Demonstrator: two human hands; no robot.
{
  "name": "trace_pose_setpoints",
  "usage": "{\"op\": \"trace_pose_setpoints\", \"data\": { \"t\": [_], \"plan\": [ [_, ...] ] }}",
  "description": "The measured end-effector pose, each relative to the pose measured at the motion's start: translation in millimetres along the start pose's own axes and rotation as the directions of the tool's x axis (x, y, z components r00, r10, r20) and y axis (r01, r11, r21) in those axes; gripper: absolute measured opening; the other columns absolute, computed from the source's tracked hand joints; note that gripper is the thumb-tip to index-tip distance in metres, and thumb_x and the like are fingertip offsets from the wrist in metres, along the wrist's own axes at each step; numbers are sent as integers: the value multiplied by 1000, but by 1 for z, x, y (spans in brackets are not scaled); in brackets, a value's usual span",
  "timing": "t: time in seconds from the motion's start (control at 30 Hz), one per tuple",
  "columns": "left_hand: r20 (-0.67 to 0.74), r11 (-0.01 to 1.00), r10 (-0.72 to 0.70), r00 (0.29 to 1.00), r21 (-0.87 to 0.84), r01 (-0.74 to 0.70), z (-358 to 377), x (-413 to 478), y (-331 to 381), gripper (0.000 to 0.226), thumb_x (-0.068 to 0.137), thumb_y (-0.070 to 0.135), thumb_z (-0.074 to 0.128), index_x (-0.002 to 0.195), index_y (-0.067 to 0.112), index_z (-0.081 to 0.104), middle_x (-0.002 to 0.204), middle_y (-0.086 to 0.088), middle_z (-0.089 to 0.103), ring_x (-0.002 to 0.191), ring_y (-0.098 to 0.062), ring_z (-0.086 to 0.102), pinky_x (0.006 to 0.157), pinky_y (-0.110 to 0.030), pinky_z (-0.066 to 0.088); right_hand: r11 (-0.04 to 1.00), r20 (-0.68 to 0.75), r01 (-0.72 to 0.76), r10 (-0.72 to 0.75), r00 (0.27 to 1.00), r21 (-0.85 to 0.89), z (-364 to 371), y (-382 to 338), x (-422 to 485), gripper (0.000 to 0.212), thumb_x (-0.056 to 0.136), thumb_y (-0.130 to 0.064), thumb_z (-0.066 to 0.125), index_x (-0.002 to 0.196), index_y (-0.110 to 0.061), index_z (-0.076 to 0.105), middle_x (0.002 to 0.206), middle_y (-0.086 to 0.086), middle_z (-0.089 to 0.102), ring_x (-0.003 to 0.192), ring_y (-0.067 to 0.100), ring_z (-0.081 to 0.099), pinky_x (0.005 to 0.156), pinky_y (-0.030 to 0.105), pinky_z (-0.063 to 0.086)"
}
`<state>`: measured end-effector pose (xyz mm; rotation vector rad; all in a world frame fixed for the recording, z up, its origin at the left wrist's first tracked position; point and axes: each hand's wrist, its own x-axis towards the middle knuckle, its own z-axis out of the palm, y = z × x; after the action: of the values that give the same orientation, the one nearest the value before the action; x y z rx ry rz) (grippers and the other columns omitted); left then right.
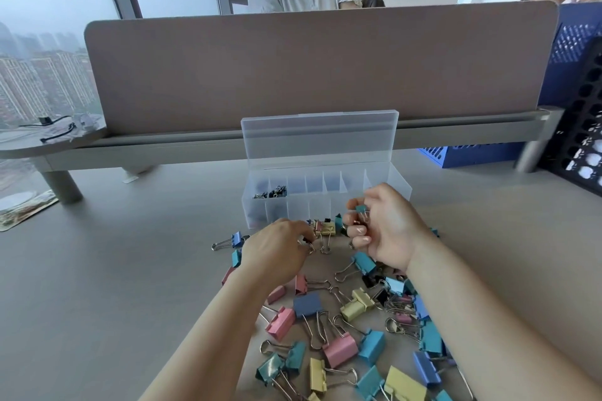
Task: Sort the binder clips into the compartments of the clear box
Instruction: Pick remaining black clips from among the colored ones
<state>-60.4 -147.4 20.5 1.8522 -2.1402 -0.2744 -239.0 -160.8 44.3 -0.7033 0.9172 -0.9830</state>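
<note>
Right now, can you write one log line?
right hand: pinches teal clip | left hand: at pile | box: open, black clips in one slot

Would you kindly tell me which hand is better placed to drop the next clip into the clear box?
Right. The right hand pinches a small teal clip close to the clear box; the left hand is down among the loose clips.
</note>
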Motion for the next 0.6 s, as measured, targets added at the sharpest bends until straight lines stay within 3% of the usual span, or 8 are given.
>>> {"op": "trace_pose_setpoints", "data": {
  "t": [0.07, 0.13, 0.2, 0.27, 0.33, 0.4, 0.47, 0.6],
  "plan": [
    [-15, 1000, 0, 1000, -6, 0, 1, 2, -1, 19, 91, 28, 54, 105, 38, 63, 119, 8, 57, 103, -17, 58, 79, -30, 49, 999, -30, 21, -22, 999, -34, -1, 0, 1, 32, 96, -38, 39, 86, -9, 50, 67, 4, 44, 47, 11, 34, 34, 17, 23],
    [-24, 1000, 3, 1000, -2, -3, 1, 2, -2, 16, 91, 28, 54, 102, 34, 63, 110, 7, 56, 99, -17, 58, 78, -30, 49, 956, -70, 76, -100, 993, -282, 3, 1, 3, 30, 95, -37, 51, 88, -8, 56, 70, 3, 48, 51, 10, 38, 36, 16, 26],
    [-42, 998, -5, 999, -71, 2, -1, 5, -4, 11, 91, 27, 54, 98, 30, 63, 92, 8, 54, 88, -17, 57, 71, -28, 47, 720, -75, 134, -250, 965, -681, 9, 5, 7, 18, 91, -28, 63, 90, -10, 63, 79, 1, 56, 62, 11, 47, 46, 19, 35],
    [-76, 962, -62, 995, -271, 39, -6, 11, -5, 7, 91, 23, 55, 88, 25, 60, 73, 10, 50, 69, -13, 52, 59, -22, 42, 425, -16, 175, -409, 912, -888, 14, 11, 16, 9, 86, -24, 69, 88, -16, 67, 90, -3, 60, 77, 14, 53, 59, 24, 41],
    [-23, 808, -184, 983, -572, 138, -14, 16, -5, 10, 91, 19, 55, 82, 19, 58, 64, 7, 49, 54, -9, 44, 48, -17, 36, 255, 31, 170, -472, 881, -952, 19, 14, 20, 10, 85, -30, 70, 92, -23, 65, 95, -9, 54, 87, 16, 53, 67, 26, 44],
    [118, 497, -272, 955, -833, 244, -23, 20, -2, 14, 93, 16, 53, 79, 13, 55, 65, 1, 48, 50, -11, 38, 43, -18, 31, 112, 46, 112, -470, 882, -987, 23, 17, 21, 20, 87, -36, 68, 104, -26, 63, 95, -9, 52, 89, 16, 53, 68, 27, 41],
    [240, 237, -277, 930, -921, 309, -28, 22, 1, 18, 94, 14, 51, 76, 12, 52, 67, -3, 50, 51, -12, 39, 41, -18, 30, -34, 66, 57, -481, 874, -998, 24, 20, 24, 24, 89, -37, 65, 110, -27, 60, 100, -5, 59, 95, 17, 56, 66, 27, 37],
    [271, 171, -227, 935, -934, 313, -25, 26, -1, 21, 95, 17, 56, 75, 9, 57, 70, -6, 60, 52, -9, 47, 43, -15, 42, -152, 113, 41, -505, 856, -988, 25, 25, 26, 21, 90, -39, 63, 105, -26, 62, 105, -3, 65, 100, 21, 59, 66, 28, 34]
  ]
}}
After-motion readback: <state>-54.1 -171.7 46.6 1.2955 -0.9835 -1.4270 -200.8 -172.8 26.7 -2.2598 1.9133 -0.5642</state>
